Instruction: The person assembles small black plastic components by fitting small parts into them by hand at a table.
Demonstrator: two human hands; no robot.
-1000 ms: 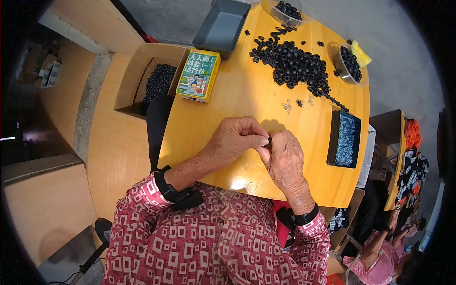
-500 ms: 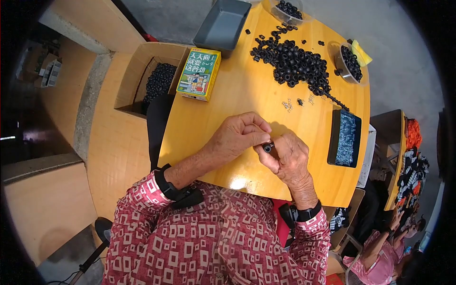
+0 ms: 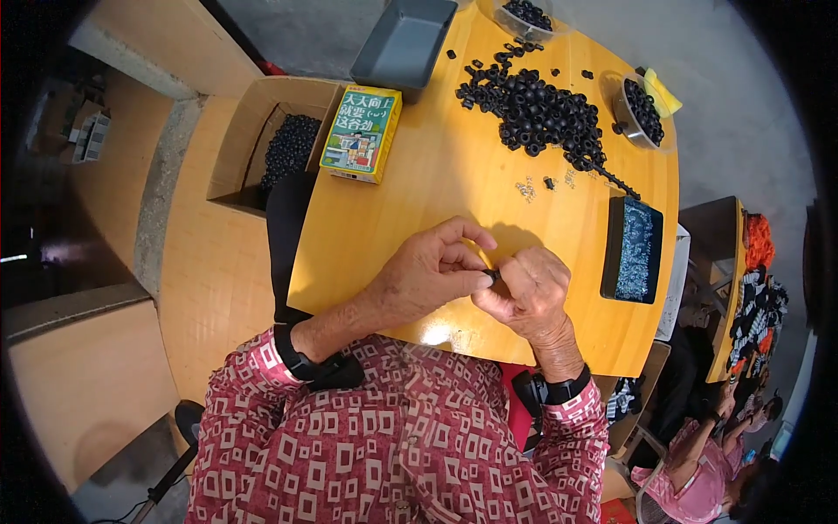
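Observation:
Near the front of the table, my left hand (image 3: 429, 272) and my right hand (image 3: 530, 290) meet around a small black plastic part (image 3: 491, 275). The left thumb and index finger pinch one side of it, and the right fingers close on the other. Most of the part is hidden by the fingers. Beyond the hands, one loose black piece (image 3: 549, 183) lies beside tiny shiny pieces (image 3: 525, 189). A large heap of round black parts (image 3: 534, 109) covers the far middle of the table.
At right lies a black tray (image 3: 615, 249) of tiny pale pieces. Clear bowls (image 3: 621, 113) of black parts stand at the far edge. A grey bin (image 3: 406, 39), a yellow-green box (image 3: 360, 135) and a cardboard box (image 3: 234, 135) are at left. Another person (image 3: 690, 476) sits lower right.
The black part has turned, so its round end no longer faces up toward me. My left hand has shifted slightly down and left, its index finger lifted away.

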